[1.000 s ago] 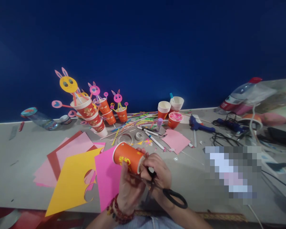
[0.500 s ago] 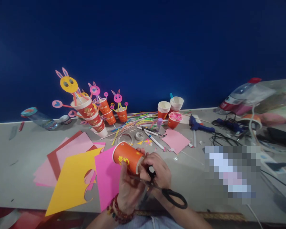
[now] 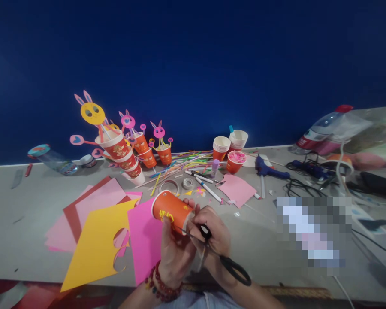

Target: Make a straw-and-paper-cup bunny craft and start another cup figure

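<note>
An orange paper cup with yellow lettering lies tilted on its side in my left hand, whose fingers wrap round it from below. A bead bracelet circles that wrist. My right hand is closed at the cup's right end, with one black loop of the scissors round its fingers. The other loop hangs free below that hand, and the blades point left under the cup's end. What the right fingertips pinch at the cup is hidden.
Pink, red and yellow paper sheets lie left. Behind stand cups with rabbit figures, scattered straws, stacked cups and a cup of pink pieces. Rightward are a blue glue gun, cables and a bottle.
The scissors have turned slightly in my right hand, their free loop shifting a little down. The cup and my left hand have hardly moved.
</note>
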`<state>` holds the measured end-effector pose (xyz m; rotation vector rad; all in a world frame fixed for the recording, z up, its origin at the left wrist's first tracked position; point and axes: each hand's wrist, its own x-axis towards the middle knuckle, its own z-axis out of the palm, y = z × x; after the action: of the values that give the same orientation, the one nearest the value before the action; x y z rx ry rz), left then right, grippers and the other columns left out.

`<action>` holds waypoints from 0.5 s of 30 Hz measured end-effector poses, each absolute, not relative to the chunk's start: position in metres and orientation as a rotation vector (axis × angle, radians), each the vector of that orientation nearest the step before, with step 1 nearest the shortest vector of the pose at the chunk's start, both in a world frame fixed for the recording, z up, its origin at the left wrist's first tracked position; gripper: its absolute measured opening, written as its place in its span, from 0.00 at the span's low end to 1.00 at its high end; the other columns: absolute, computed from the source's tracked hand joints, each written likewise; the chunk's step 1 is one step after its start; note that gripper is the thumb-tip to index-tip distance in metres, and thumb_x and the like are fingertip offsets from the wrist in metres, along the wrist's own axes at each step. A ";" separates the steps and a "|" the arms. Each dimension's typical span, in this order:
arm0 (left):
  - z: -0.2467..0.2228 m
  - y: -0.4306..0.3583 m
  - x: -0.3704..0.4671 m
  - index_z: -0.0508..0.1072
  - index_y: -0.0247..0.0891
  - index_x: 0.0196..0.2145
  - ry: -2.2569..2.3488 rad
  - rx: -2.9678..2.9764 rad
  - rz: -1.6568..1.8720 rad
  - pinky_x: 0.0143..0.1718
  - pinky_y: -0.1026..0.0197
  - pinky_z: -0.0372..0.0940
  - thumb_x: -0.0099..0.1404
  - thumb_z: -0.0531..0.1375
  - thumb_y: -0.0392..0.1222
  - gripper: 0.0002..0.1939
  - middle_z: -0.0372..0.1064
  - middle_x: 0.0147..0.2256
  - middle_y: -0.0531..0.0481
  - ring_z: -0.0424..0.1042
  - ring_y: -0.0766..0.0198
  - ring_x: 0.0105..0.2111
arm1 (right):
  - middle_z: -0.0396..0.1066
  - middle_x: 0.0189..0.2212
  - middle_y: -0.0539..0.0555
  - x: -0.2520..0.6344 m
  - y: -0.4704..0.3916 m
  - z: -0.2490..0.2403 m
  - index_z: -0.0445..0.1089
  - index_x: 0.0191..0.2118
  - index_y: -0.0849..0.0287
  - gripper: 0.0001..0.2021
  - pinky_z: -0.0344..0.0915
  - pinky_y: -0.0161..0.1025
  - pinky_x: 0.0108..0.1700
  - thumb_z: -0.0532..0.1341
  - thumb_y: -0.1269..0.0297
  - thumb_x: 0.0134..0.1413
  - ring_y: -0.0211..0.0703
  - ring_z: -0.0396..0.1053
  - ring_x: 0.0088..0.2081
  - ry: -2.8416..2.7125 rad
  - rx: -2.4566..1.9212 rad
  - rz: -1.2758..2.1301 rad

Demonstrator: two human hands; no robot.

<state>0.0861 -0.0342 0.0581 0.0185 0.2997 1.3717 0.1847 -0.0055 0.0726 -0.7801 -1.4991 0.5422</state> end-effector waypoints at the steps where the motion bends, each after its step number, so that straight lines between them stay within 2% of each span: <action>1: 0.059 -0.034 0.087 0.73 0.44 0.59 0.294 0.012 1.372 0.64 0.57 0.60 0.67 0.62 0.56 0.26 0.78 0.49 0.46 0.73 0.56 0.57 | 0.64 0.21 0.47 0.185 -0.006 0.072 0.64 0.27 0.55 0.11 0.61 0.37 0.28 0.61 0.72 0.60 0.41 0.64 0.24 -1.503 -0.773 0.537; 5: 0.060 -0.034 0.089 0.70 0.43 0.62 0.295 -0.052 1.378 0.59 0.61 0.65 0.65 0.65 0.54 0.30 0.79 0.47 0.45 0.76 0.57 0.53 | 0.67 0.21 0.48 0.185 -0.004 0.069 0.66 0.27 0.55 0.12 0.63 0.40 0.30 0.61 0.67 0.64 0.43 0.66 0.25 -1.528 -0.724 0.500; 10: 0.065 -0.033 0.088 0.67 0.36 0.63 0.297 -0.198 1.356 0.49 0.67 0.71 0.68 0.63 0.54 0.31 0.78 0.47 0.40 0.78 0.60 0.48 | 0.70 0.21 0.49 0.187 -0.002 0.064 0.69 0.30 0.52 0.10 0.65 0.45 0.31 0.61 0.65 0.66 0.46 0.67 0.24 -1.575 -0.657 0.438; 13: 0.069 -0.033 0.086 0.65 0.40 0.64 0.300 -0.240 1.308 0.46 0.69 0.72 0.70 0.60 0.53 0.29 0.79 0.46 0.43 0.78 0.62 0.48 | 0.72 0.21 0.50 0.188 -0.003 0.064 0.71 0.33 0.51 0.07 0.65 0.46 0.31 0.61 0.67 0.65 0.47 0.68 0.24 -1.595 -0.644 0.421; 15: 0.070 -0.032 0.086 0.64 0.43 0.65 0.299 -0.227 1.296 0.46 0.66 0.73 0.71 0.59 0.54 0.28 0.79 0.45 0.44 0.78 0.62 0.47 | 0.74 0.22 0.50 0.190 -0.003 0.065 0.72 0.34 0.51 0.07 0.65 0.46 0.31 0.62 0.70 0.63 0.47 0.69 0.24 -1.591 -0.630 0.415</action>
<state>0.0857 -0.0323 0.0696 -0.2266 0.2988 1.2964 0.1901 -0.0031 0.0653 -0.6297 -1.5913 0.4145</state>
